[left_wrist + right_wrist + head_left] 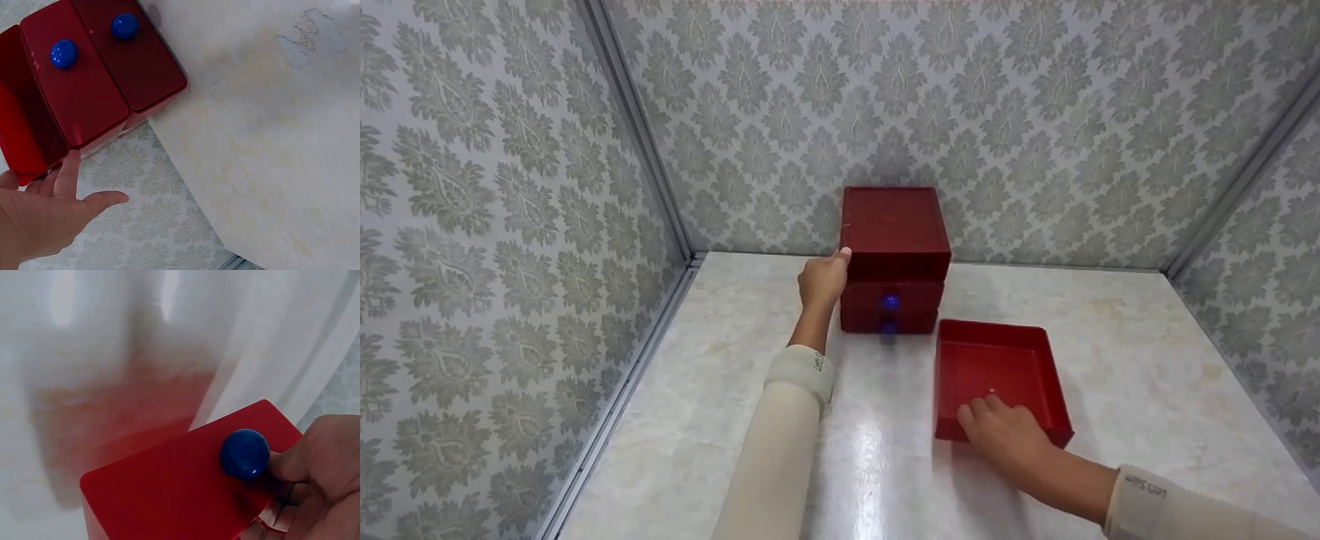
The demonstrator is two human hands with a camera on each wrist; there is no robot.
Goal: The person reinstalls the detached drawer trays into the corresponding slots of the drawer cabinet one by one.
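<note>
A dark red drawer cabinet (894, 219) stands against the back wall, its top slot hollow, with two drawers below bearing blue knobs (63, 54). My left hand (823, 281) touches the cabinet's left side near the upper front corner, fingers fairly straight and thumb held out. Away from the cabinet, at front right, is a bright red drawer (994, 367) with nothing inside it. My right hand (1014, 436) grips its front wall, fingers over the rim and thumb beside the blue knob (244, 453). Whether that drawer rests on the table cannot be told.
A glossy, marbled white table (705, 420) carries everything. Patterned walls (780, 112) enclose it at the back and both sides, with a grey metal strip (619, 397) along the left edge. A worn patch (312, 36) marks the tabletop.
</note>
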